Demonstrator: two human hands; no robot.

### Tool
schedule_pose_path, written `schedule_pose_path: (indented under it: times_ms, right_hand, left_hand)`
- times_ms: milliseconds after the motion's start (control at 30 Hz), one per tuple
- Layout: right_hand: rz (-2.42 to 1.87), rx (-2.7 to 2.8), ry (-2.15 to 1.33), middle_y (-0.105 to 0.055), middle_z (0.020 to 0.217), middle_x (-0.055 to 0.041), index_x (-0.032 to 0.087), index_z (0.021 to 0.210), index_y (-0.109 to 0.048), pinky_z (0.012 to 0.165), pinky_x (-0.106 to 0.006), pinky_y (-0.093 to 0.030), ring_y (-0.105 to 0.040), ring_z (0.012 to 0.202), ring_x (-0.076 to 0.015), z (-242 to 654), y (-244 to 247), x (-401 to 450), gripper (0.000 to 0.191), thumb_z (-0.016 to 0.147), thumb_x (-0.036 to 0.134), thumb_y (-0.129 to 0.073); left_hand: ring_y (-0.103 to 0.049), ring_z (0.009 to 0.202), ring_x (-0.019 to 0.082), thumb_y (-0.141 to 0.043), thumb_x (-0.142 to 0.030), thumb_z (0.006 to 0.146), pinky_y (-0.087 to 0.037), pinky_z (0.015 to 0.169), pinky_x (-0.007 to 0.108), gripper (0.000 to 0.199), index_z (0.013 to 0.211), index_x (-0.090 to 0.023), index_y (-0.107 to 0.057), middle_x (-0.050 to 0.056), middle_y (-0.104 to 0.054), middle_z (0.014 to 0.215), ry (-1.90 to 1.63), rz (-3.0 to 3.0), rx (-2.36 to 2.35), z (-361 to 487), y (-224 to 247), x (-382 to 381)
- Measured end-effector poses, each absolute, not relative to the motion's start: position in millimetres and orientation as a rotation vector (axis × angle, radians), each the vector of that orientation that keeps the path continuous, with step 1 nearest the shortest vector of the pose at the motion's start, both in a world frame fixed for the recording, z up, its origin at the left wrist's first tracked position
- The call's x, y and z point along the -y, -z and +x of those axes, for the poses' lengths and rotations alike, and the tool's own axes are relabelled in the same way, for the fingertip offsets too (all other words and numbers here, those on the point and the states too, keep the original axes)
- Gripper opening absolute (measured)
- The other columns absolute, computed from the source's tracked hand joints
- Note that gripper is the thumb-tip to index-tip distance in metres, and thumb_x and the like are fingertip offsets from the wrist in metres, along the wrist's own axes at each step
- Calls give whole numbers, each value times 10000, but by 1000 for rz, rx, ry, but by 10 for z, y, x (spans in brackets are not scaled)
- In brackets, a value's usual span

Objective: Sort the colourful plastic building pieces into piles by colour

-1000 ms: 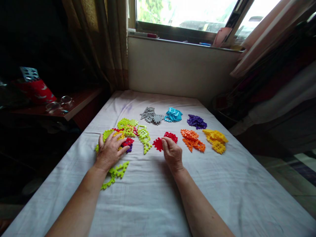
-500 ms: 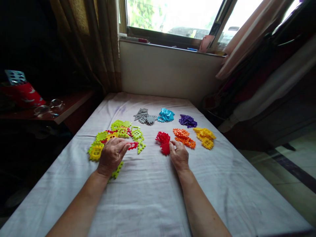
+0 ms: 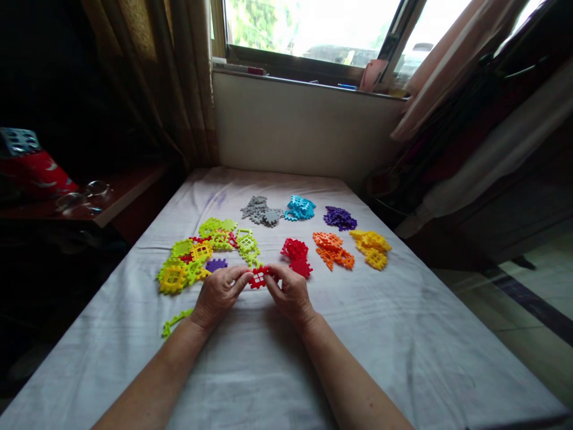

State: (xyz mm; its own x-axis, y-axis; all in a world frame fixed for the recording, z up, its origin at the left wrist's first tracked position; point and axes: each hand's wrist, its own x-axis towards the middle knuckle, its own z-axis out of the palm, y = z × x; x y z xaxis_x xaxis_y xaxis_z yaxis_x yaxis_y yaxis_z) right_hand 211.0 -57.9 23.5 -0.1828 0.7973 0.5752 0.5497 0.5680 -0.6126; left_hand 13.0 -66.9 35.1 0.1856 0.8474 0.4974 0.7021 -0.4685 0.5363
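Observation:
Between my hands is a red window-shaped building piece (image 3: 258, 278) with notched edges and a lattice of openings. My left hand (image 3: 221, 292) pinches its left side, and my right hand (image 3: 289, 292) grips its right side. Just beyond my right hand lies a pile of red pieces (image 3: 296, 257). To the left spreads a mixed heap of lime-green pieces (image 3: 217, 227), yellow pieces (image 3: 173, 278) and some red ones, with a purple piece (image 3: 217, 264) at its near side. Another lime-green piece (image 3: 175, 322) lies by my left forearm, which partly hides it.
Farther back on the cloth-covered table (image 3: 268, 370) sit grey (image 3: 262, 211), light blue (image 3: 299, 207) and purple piles (image 3: 340, 218). Orange (image 3: 333, 251) and yellow piles (image 3: 371, 248) lie at right. Glasses (image 3: 85, 197) and a red container (image 3: 38, 173) rest on a side desk.
My right hand has left the red pile and moved left to the window piece. My left hand has shifted right and slightly nearer, uncovering the purple piece.

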Motion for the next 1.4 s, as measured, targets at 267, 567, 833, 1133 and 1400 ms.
schedule_pose_path:
  times_ms: [267, 567, 833, 1133, 1400]
  right_hand:
    - [-1301, 1604, 74, -716, 983, -86, 233, 978, -763, 883, -360, -527, -657, 939, -218, 2714, -239, 295, 216, 931, 304, -564]
    - [-1410, 1767, 81, -692, 1041, -65, 244, 935, -769, 954, -387, -472, -598, 990, -228, 2732, -72, 274, 283, 784, 127, -561]
    - [-1488, 1787, 36, -655, 1189, -91, 230, 1034, -744, 1009, -432, -433, -570, 1102, -265, 2703, -49, 307, 254, 804, 286, -653]
    - [-1454, 1835, 136, -646, 1239, -101, 232, 1028, -737, 1017, -437, -402, -546, 1156, -273, 2573, -111, 380, 207, 883, 285, -599]
    - [-1196, 2316, -129, -680, 1268, -58, 255, 1114, -708, 1023, -404, -402, -529, 1217, -245, 1754, -368, 425, 243, 917, 282, -569]
  left_hand:
    - [-707, 920, 213, -481, -495, 962, -516, 903, 366, 354, 1019, -234, -713, 53, -773, 970, -1166, 2388, -1615, -8, -343, 617]
    - [-699, 913, 210, -457, -447, 973, -518, 870, 344, 347, 999, -217, -715, 56, -771, 959, -1167, 2460, -1731, -119, -371, 594]
    - [-708, 896, 229, -479, -436, 946, -521, 848, 345, 330, 970, -224, -731, 55, -777, 962, -1272, 2370, -1990, -460, -422, 524]
    - [-669, 1058, 290, -486, -355, 892, -485, 951, 427, 306, 1043, -198, -700, 130, -735, 1136, -1430, 1960, -2465, -1168, -235, 398]
    - [-698, 926, 268, -509, -421, 859, -517, 779, 344, 361, 1068, -218, -721, 98, -766, 1018, -1165, 1548, -2466, -1067, -148, 337]
